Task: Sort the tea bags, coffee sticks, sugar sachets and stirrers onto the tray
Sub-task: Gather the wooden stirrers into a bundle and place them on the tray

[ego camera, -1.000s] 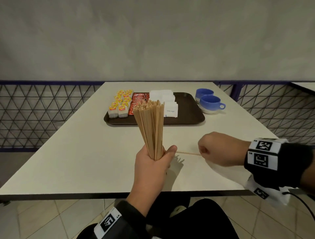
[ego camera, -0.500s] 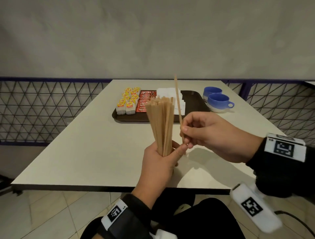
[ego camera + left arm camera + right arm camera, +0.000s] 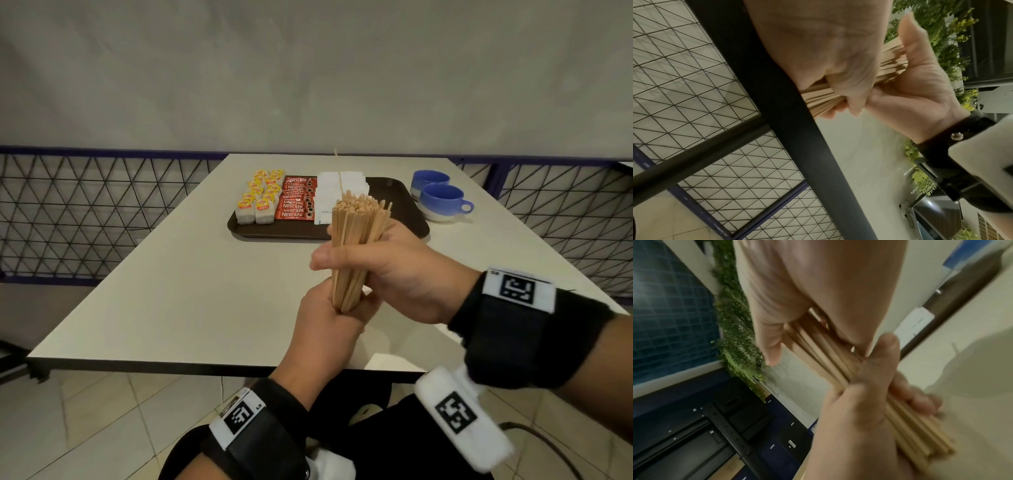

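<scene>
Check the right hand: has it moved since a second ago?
Yes. The right hand has left the table, where it was picking up a single stirrer, and swung left and up to grip the stirrer bundle above the left hand.

Stirrers (image 3: 356, 240): pale bare wood, matt. Tray (image 3: 394, 192): dark brown plastic, slight sheen. Coffee sticks (image 3: 296, 202): glossy red foil. Sugar sachets (image 3: 330, 195): white matt paper. Cups (image 3: 442, 202): glazed blue-and-white ceramic. Table (image 3: 171, 291): smooth off-white laminate. Wrist straps (image 3: 513, 342): black cloth.
</scene>
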A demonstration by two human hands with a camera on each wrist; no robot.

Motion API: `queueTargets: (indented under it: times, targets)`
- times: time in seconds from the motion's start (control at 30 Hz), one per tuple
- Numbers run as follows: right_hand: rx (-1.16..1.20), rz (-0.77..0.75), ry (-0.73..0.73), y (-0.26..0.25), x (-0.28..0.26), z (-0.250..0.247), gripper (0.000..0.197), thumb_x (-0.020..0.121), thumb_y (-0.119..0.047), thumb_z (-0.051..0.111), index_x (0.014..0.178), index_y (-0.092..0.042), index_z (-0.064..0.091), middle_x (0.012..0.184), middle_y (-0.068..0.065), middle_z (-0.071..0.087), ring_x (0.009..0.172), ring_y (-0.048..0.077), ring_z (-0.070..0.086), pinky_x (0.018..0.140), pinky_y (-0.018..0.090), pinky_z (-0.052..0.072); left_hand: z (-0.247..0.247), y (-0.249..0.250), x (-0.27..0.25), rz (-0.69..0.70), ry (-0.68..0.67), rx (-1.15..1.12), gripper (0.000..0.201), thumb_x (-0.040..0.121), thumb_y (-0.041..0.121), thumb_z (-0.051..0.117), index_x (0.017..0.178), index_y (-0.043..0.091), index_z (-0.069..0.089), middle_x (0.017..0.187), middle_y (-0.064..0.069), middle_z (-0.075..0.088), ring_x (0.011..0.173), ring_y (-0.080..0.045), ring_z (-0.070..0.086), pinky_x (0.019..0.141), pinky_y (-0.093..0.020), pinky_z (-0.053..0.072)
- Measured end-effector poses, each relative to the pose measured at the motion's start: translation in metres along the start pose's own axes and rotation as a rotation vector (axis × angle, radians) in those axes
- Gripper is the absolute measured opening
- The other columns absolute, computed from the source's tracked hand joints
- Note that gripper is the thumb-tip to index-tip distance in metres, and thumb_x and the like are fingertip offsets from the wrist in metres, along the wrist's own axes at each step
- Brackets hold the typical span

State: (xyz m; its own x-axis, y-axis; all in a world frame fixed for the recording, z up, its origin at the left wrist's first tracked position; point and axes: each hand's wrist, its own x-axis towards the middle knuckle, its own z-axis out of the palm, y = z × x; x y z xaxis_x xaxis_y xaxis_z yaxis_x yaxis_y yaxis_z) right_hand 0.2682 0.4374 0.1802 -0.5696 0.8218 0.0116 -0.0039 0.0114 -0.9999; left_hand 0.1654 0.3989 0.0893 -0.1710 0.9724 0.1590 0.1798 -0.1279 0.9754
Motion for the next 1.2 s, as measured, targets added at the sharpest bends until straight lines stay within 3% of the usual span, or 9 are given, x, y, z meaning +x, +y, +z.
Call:
queueTargets:
  times: [0.1,0.23,0.33,0.43,0.5,0.67,0.8,0.97,1.2]
  targets:
    - [0.067,-0.015,0.147,0.008,0.006,0.014,0.023,0.078,-0.005,0.084,0.08,-0.017,0.064,0.068,0.001,0.064,0.074,0.021,0.067,0.068,0.039,0.059,-0.002,0.0,0.001,-0.058,0.018,-0.008,0.008,0.088,0.004,0.069,0.085,0.0,0.063,0.058,0.004,0.059,0.051,-0.005,0.054,0.048,-0.018,0.045]
    - [0.058,-0.046,0.297,0.012,0.013,0.023,0.021,0.083,-0.005,0.08,0.087,-0.009,0.06,0.068,0.008,0.056,0.063,0.02,0.058,0.066,0.037,0.055,-0.002,0.009,-0.004,-0.105,-0.002,-0.036,0.017,0.082,-0.006,0.068,0.083,0.01,0.064,0.059,0.006,0.061,0.055,-0.006,0.055,0.051,-0.014,0.046]
    - [0.08,-0.1,0.391,0.0,0.019,0.016,0.019,0.086,-0.002,0.075,0.08,-0.01,0.059,0.066,0.01,0.054,0.059,0.022,0.055,0.067,0.04,0.055,-0.01,0.018,-0.008,-0.114,-0.012,-0.148,0.022,0.084,0.011,0.078,0.101,0.019,0.067,0.084,0.007,0.074,0.075,-0.004,0.068,0.072,-0.022,0.056]
    - [0.254,-0.153,0.432,-0.024,0.023,0.002,0.02,0.088,0.002,0.072,0.084,-0.011,0.057,0.066,0.006,0.051,0.054,0.016,0.054,0.063,0.035,0.055,-0.026,0.021,-0.007,-0.267,0.027,-0.721,0.049,0.087,0.036,0.07,0.127,0.01,0.061,0.107,-0.017,0.075,0.109,-0.034,0.069,0.106,-0.053,0.047]
    - [0.353,-0.192,0.421,-0.038,0.024,0.0,0.021,0.088,0.004,0.07,0.083,-0.011,0.056,0.064,0.004,0.05,0.052,0.014,0.051,0.059,0.032,0.053,-0.035,0.025,-0.005,-0.43,0.046,-1.104,0.062,0.094,0.049,0.057,0.133,0.002,0.055,0.119,-0.028,0.07,0.12,-0.044,0.064,0.115,-0.056,0.039]
    - [0.356,-0.282,0.322,-0.044,0.031,0.039,0.026,0.082,0.012,0.072,0.079,-0.009,0.057,0.058,0.004,0.053,0.051,0.018,0.051,0.053,0.031,0.05,-0.031,0.048,-0.007,-0.576,0.069,-1.34,0.076,0.101,0.058,0.04,0.121,-0.012,0.064,0.123,-0.038,0.065,0.119,-0.049,0.064,0.112,-0.058,0.043]
    - [0.299,-0.31,0.199,-0.039,0.028,0.056,0.021,0.08,0.011,0.075,0.086,-0.003,0.06,0.07,0.015,0.057,0.06,0.025,0.059,0.063,0.034,0.058,-0.033,0.057,-0.014,-0.582,0.143,-1.449,0.056,0.105,0.037,0.042,0.121,-0.009,0.068,0.125,-0.033,0.065,0.118,-0.044,0.066,0.106,-0.057,0.049]
    - [0.257,-0.278,0.153,-0.026,0.015,0.066,0.021,0.081,0.009,0.074,0.071,-0.008,0.066,0.061,0.009,0.062,0.061,0.022,0.063,0.069,0.037,0.058,-0.044,0.056,-0.02,-0.556,0.301,-1.377,0.032,0.089,0.007,0.043,0.096,-0.01,0.069,0.1,-0.029,0.069,0.106,-0.04,0.07,0.095,-0.051,0.057]
    - [0.309,-0.241,0.232,-0.03,0.018,0.068,0.019,0.082,0.008,0.072,0.078,-0.006,0.06,0.063,0.014,0.052,0.053,0.024,0.054,0.057,0.033,0.05,-0.046,0.064,-0.023,-0.537,0.353,-1.311,0.032,0.095,0.001,0.037,0.09,-0.01,0.066,0.09,-0.031,0.072,0.089,-0.042,0.072,0.095,-0.051,0.057]
